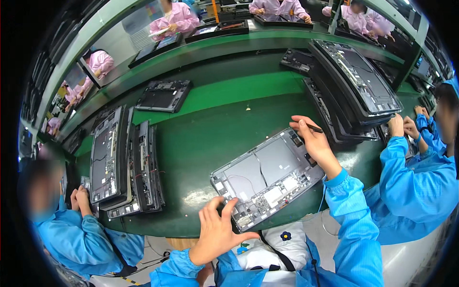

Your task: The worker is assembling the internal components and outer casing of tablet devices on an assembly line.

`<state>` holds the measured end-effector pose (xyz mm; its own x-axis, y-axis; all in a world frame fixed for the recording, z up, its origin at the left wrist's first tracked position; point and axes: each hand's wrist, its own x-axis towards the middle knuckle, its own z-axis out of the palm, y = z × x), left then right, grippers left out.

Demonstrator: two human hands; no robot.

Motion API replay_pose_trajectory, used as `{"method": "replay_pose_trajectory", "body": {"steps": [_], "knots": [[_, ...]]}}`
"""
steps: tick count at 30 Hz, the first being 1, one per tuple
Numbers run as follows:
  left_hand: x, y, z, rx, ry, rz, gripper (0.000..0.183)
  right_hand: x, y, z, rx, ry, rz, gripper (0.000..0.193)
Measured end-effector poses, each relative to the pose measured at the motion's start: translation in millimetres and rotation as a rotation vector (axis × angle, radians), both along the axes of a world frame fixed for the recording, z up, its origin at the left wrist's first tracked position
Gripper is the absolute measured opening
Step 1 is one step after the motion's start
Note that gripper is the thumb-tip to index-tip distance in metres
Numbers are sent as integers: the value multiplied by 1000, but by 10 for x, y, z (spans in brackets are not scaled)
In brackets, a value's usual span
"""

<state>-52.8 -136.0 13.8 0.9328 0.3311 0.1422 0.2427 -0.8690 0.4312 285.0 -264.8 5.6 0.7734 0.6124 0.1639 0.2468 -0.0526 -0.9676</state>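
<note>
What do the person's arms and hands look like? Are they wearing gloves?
No gloves: both the left hand and the right hand are bare. Each arm is covered by a long bright blue sleeve, the left sleeve and the right sleeve, made of smooth, slightly shiny fabric. The cuffs are gathered snugly at the wrists. The hands show no rings or watches.

- left hand point(217, 232): open, fingers spread and slightly curled, palm facing right, thumb out
- right hand point(313, 141): arm stretched forward, fingers pinched shut
- both forearms in blue sleeves
</note>
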Motion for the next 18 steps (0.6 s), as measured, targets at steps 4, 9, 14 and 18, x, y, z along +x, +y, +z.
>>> {"method": "replay_pose_trajectory", "body": {"steps": [4,9,14,18], "knots": [[183,171,43,64,-201,11,83,-478,-72,275,2,-121,-84,31],[418,318,-43,-10,-288,-209,19,-1458,-279,133,9,-12,238,19],[406,263,-127,-61,-301,-191,18,-1616,-248,21,45,-537,346,22],[402,241,-139,-75,-326,-168,20,-1694,-246,-11,-70,-852,272,31]]}}
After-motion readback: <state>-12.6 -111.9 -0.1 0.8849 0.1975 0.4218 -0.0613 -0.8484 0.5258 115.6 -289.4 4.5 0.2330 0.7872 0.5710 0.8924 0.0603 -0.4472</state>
